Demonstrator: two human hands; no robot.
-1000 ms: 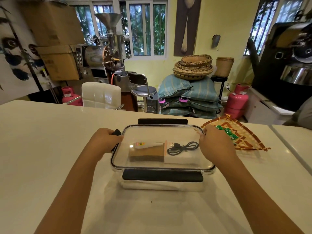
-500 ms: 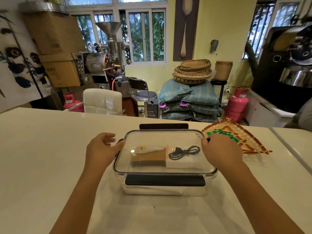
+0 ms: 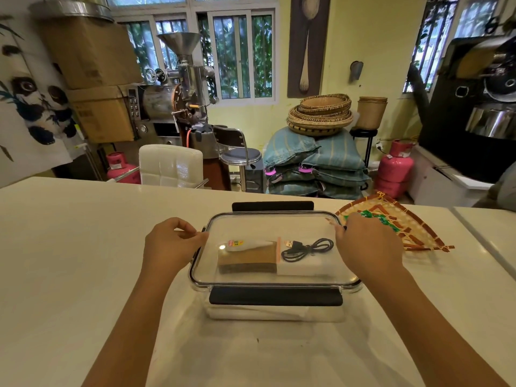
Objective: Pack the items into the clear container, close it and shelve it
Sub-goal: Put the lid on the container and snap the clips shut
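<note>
Clear container sits on the white counter, about mid-width and nearer the far edge than the near one. Lid is on top. Black latch on the near long side is folded down against the wall; black latch at the far side sticks out flat past the rim.

Inside, seen through the lid: a brown box on the left, a small white item with a yellow and pink label lying on its far edge, and a coiled black cable on a white box to the right.

Left hand at the container's left end, fingers loosely curled, fingertips touching the lid's edge by the side latch; whether it actually grips that latch cannot be told, the hand covers it. Right hand at the right end, back of hand up, fingers curved down over the lid's edge; the grip underneath is hidden.

Woven fan-shaped tray with something green on it lies at the far edge of the counter, just beside and partly behind the right hand.
</note>
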